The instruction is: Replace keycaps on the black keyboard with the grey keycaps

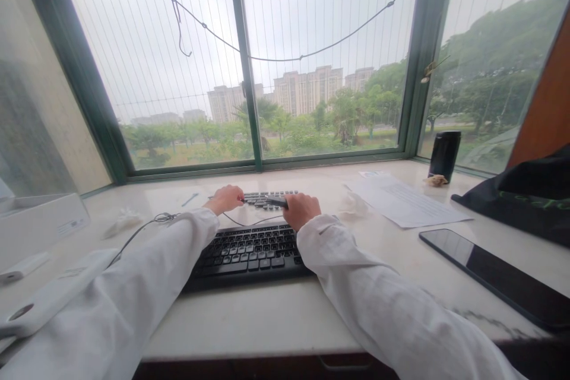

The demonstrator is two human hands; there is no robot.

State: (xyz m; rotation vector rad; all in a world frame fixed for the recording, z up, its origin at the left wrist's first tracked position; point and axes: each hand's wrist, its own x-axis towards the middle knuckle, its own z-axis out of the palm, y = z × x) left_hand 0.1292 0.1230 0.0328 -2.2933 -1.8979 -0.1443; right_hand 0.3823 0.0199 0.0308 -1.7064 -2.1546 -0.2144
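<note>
The right hand (303, 210) is clamped on a dark tool (278, 201), its narrow end pointing left, its long axis running nearly side to side above a patch of small keys (256, 197) on the table (249, 323). The left hand (226, 199), palm down with fingers bent together, is at the left end of that patch; whether it pinches anything, I cannot tell. Both arms stretch forward, the left sleeve (173, 261) and right sleeve (378, 285) angling inward across the ends of a black keyboard (253, 255), which lies lengthwise from left to right, just nearer the person than the keys. A thin cord (249, 225) curves between keys and keyboard. Farther right are printed paper (401, 199), a phone (485, 270), an upright black can (444, 157) and a slumped black bag (525, 190); the insides of both containers are hidden. At far left is a white box (40, 222), its contents unclear.
</note>
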